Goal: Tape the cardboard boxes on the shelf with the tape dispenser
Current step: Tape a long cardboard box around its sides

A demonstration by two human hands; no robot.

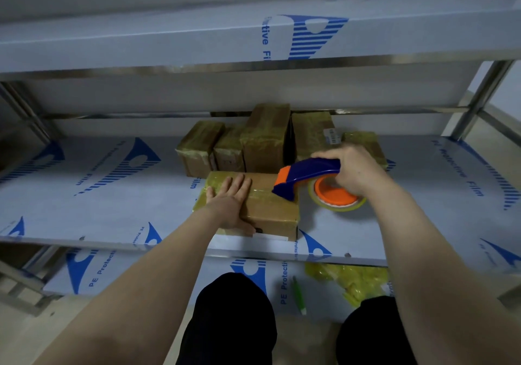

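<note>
Steel shelving under blue-printed protective film fills the view. Nearest are black-trousered knees [234, 322]. Just beyond them, the lower shelf [174, 285] holds a green stick [298, 295] and a crumpled yellow wad [352, 280], near each other but apart.

Above that is the middle shelf [98, 209]. A box [270, 212] lies flat at its front edge, long axis roughly left to right, with yellowish tape on its left part. The left hand [231, 201] lies flat on the box top, fingers straight and spread, pointing away.

The right hand [358, 170] is curled round the handle of the blue-and-orange dispenser [307, 171]. Its long axis runs left to right. Its nose points left and down, touching the box top near the right edge. The roll [335, 195] hangs off the box's right side, over the shelf.

Behind, five rear boxes [265, 139] stand packed together, all taped. The top shelf [169, 40] spans overhead.
</note>
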